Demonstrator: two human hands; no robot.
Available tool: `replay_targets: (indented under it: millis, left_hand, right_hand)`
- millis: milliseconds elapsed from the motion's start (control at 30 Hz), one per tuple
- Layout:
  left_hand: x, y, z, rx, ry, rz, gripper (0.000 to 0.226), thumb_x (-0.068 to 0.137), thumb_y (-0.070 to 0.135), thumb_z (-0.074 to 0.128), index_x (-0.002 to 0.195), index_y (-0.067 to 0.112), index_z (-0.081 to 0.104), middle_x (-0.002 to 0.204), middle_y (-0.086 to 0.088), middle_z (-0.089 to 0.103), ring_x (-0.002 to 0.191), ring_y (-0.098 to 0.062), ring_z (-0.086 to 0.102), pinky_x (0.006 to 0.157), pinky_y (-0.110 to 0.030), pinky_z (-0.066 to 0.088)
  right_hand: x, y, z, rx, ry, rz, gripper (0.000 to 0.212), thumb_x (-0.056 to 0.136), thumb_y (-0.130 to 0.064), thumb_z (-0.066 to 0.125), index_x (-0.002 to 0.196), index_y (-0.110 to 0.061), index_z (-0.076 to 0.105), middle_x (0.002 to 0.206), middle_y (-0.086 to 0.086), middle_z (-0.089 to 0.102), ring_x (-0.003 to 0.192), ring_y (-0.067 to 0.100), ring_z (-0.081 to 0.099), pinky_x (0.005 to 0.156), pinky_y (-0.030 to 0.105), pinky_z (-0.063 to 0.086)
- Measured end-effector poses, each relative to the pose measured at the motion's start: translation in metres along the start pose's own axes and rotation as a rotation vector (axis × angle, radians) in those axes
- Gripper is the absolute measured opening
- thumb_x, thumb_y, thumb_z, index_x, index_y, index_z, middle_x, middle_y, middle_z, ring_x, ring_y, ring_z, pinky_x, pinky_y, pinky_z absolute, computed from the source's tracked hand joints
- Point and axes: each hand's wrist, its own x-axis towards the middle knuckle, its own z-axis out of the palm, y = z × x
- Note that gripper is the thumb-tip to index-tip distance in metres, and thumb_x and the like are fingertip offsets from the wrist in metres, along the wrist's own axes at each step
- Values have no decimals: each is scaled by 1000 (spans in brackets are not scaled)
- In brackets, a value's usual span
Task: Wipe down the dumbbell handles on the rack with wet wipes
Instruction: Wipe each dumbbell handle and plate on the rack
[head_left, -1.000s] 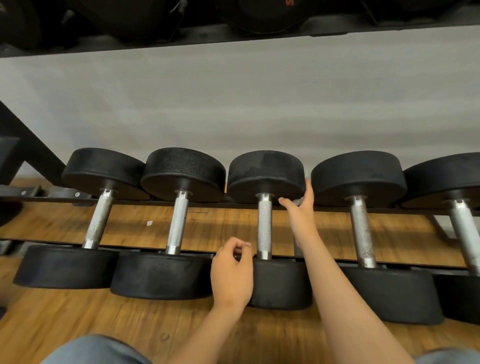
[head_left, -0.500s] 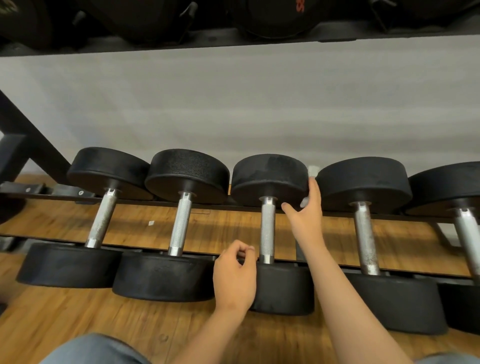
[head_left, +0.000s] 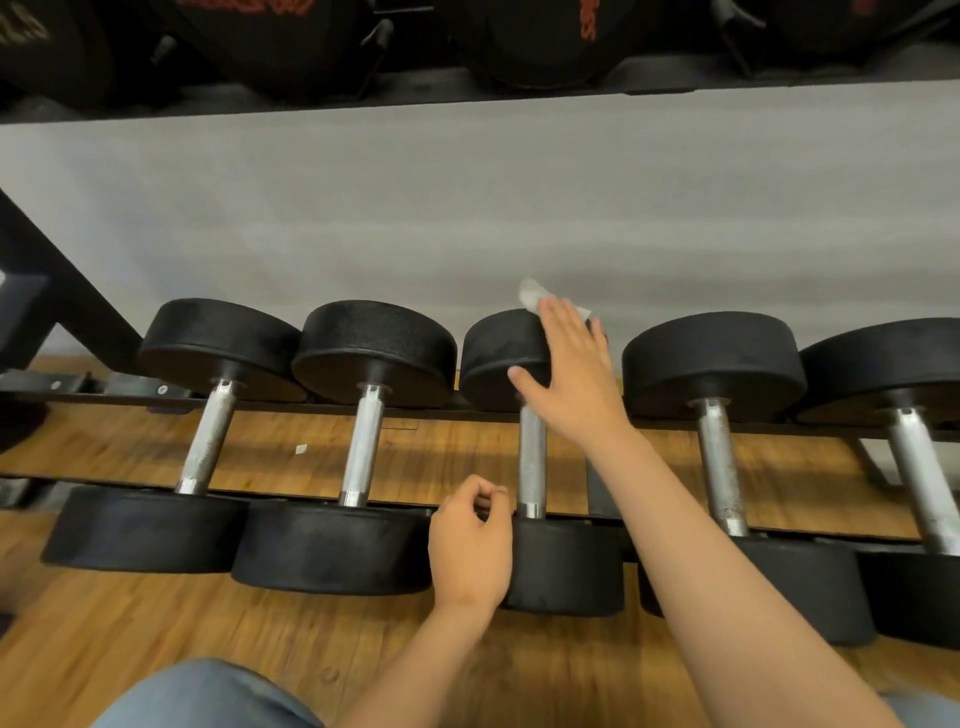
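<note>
Several black dumbbells with silver knurled handles lie in a row on the low rack (head_left: 291, 410). My right hand (head_left: 571, 374) lies flat with straight fingers on top of the far head (head_left: 488, 364) of the third dumbbell, pressing a white wet wipe (head_left: 530, 293) that sticks out past my fingertips. That dumbbell's handle (head_left: 532, 457) is bare below my palm. My left hand (head_left: 467, 545) is curled, thumb meeting forefinger, at the left edge of the same dumbbell's near head (head_left: 566, 571); nothing shows in it.
Neighbouring dumbbell handles stand to the left (head_left: 363, 447) and right (head_left: 719, 467). An upper shelf (head_left: 467, 93) with dark weights overhangs a grey wall. A slanted black rack post (head_left: 67, 291) rises at left. Wooden floor (head_left: 130, 623) lies below; my knee (head_left: 208, 696) is at the bottom.
My right hand rose from beside the third dumbbell's far head onto its top, taking the wipe with it. My left hand stayed put, still curled.
</note>
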Motion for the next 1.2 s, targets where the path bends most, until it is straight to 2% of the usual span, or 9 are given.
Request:
replay_targets:
  millis: [67,200,333,433,633,933,1000,1067,1200]
  left_hand:
    - [-1,0,0,-2,2,3,24,96,24,56,73,19,60,77,5,67,76,-6,62,67,-21,44]
    - [2,-4,2,-1,12,11,25,96,24,56,71,21,59,74,5,65,73,-9,60,66,-25,44]
    - [3,-6,3,11,12,7,24,95,24,55,71,23,58,76,5,65,74,-10,60,66,-25,45]
    - [3,-7,3,35,10,21,23,95,25,55,73,24,59,79,5,65,76,-8,61,68,-25,46]
    - [3,-9,3,30,11,23,24,95,28,55,71,27,57,77,4,64,75,-12,60,67,-28,48]
    - [5,-12,5,43,18,38,22,95,35,53,73,31,55,82,5,63,82,-16,60,70,-32,50]
    - [5,-11,4,43,16,52,16,95,35,53,79,31,56,88,6,63,86,-14,60,74,-33,52]
    - [3,-9,3,26,19,65,3,95,32,55,93,31,57,98,10,62,93,-8,58,82,-33,52]
    - [4,-10,2,-43,28,76,30,97,30,56,127,28,49,124,11,56,115,-7,53,95,-27,45]
  right_hand:
    - [8,-3,-4,-104,13,32,77,96,-54,45,156,-16,15,163,1,14,151,15,5,118,37,-13]
    - [-3,-15,7,-255,-51,-212,72,94,-54,47,153,-17,28,160,1,27,149,13,14,118,40,-15]
    - [8,-16,-3,-307,-32,-137,71,95,-50,49,153,-17,27,159,2,28,149,14,18,117,43,-18]
    - [5,-23,-2,-450,-108,-215,67,97,-51,43,153,-17,28,161,1,22,150,14,10,115,45,-20]
    - [4,-25,-1,-511,-157,-205,69,99,-56,35,156,-31,6,164,4,-5,150,25,-13,115,51,-18]
    - [-8,-23,-6,-456,-156,-207,74,98,-51,43,155,-35,-2,164,2,-10,149,23,-17,114,47,-18]
    - [-12,-23,-8,-441,-144,-210,75,98,-50,44,154,-34,-3,164,2,-10,149,23,-17,115,47,-17]
    - [-19,-23,-8,-408,-126,-205,76,98,-47,47,154,-32,-2,164,2,-8,149,21,-18,117,47,-15]
    - [-34,-18,-2,-334,-54,-159,78,97,-44,49,155,-25,2,163,-1,-8,149,17,-17,118,43,-16]
